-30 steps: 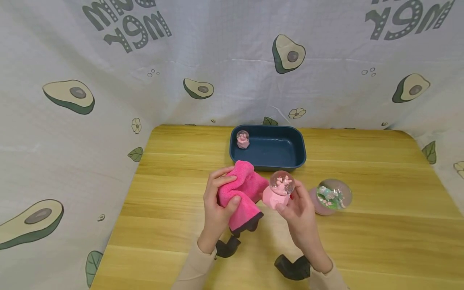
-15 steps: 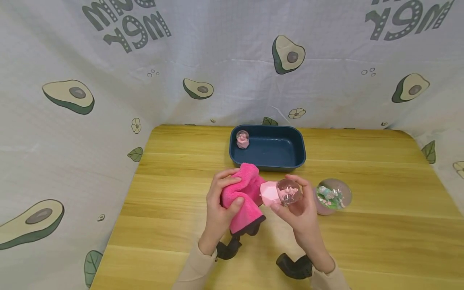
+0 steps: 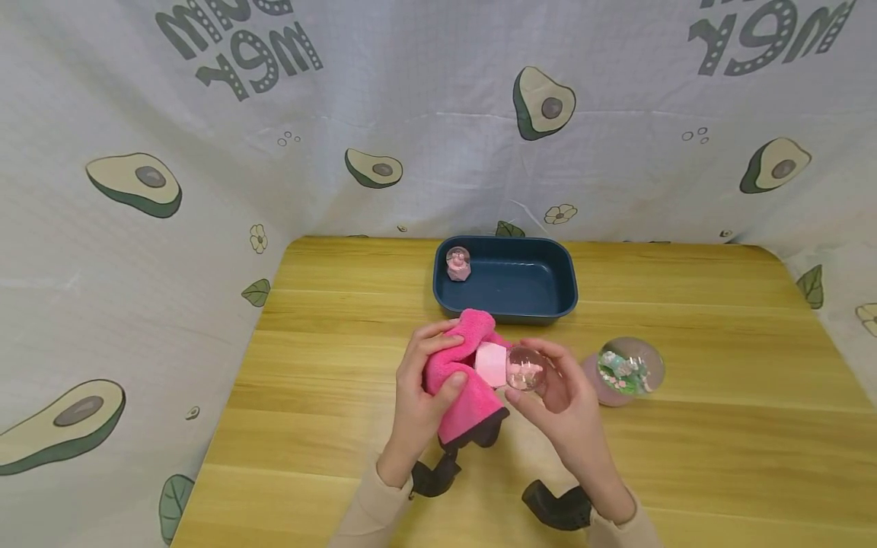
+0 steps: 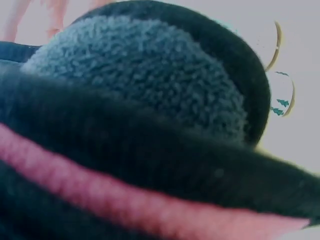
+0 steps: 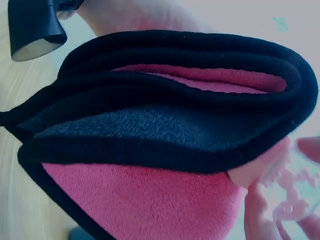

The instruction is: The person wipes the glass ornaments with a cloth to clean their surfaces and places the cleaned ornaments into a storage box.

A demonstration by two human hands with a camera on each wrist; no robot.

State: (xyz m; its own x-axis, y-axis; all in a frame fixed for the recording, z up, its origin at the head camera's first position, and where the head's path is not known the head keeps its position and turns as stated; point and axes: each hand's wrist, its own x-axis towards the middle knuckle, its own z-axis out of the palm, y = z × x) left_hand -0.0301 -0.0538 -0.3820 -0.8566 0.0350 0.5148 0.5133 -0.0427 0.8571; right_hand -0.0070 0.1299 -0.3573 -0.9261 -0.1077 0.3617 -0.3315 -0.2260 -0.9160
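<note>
A pink microfiber cloth (image 3: pixel 460 415) with a dark border is bunched in my left hand (image 3: pixel 421 388). My right hand (image 3: pixel 565 399) holds a small snow globe (image 3: pixel 526 370) by its clear ball. The globe lies on its side, its faceted pink base pointing left into a fold of the cloth. Cloth layers (image 4: pixel 140 75) fill the left wrist view, showing a grey-blue underside. In the right wrist view, fingertips (image 5: pixel 257 212) surround the globe's ball at the right edge, and the cloth (image 5: pixel 145 195) covers part of the base.
Behind the hands stands a dark blue tray (image 3: pixel 507 316). A smaller pink snow globe (image 3: pixel 458 264) sits in its left back corner. A larger snow globe (image 3: pixel 626 371) with a pale pink base stands right of my right hand. Avocado-print fabric (image 3: pixel 438 114) hangs behind the wooden table (image 3: pixel 740 365).
My right hand has tipped the snow globe from upright onto its side, base to the left, then moved it left into the cloth. My left hand has shifted slightly right with the cloth.
</note>
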